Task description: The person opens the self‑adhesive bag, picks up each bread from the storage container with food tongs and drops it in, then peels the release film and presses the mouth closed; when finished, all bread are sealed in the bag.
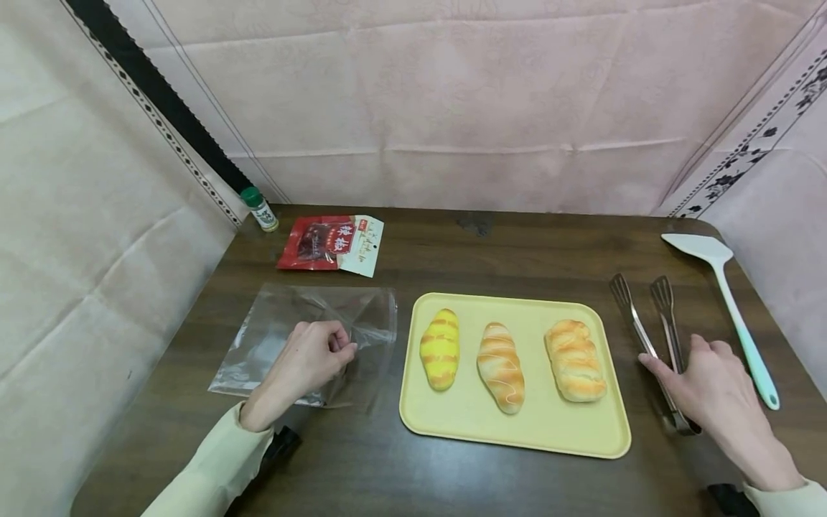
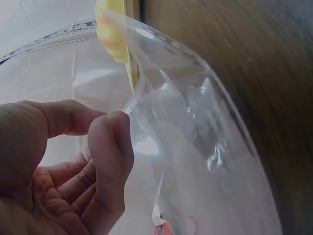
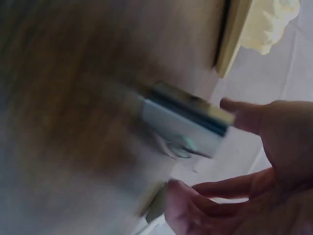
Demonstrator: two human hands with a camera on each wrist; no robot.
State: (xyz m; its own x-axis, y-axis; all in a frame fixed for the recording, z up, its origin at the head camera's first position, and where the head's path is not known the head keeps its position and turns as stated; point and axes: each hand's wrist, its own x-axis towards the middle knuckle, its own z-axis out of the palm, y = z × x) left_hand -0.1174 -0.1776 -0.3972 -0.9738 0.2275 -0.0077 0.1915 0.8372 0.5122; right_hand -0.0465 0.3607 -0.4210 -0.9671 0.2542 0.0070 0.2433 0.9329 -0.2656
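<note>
My left hand [image 1: 315, 359] pinches the edge of a clear plastic bag [image 1: 265, 323] between thumb and forefinger. Up close in the left wrist view, the bag's film [image 2: 205, 122] bulges beside the fingertips. On the right, my right hand [image 1: 717, 384] reaches over metal tongs [image 1: 636, 323] that lie with their tines pointing away. In the right wrist view, the blurred bent end of the tongs [image 3: 183, 120] shows between my spread thumb and fingers. Whether the thumb touches the metal is unclear.
A yellow tray [image 1: 517, 441] between the hands bears a yellow bread [image 1: 441, 350], a striped bread [image 1: 501, 368] and a golden bread roll [image 1: 575, 360]. Behind the bag are a red packet [image 1: 316, 243] and a green-capped bottle [image 1: 260, 210]. A turquoise-handled spatula [image 1: 743, 316] lies far right.
</note>
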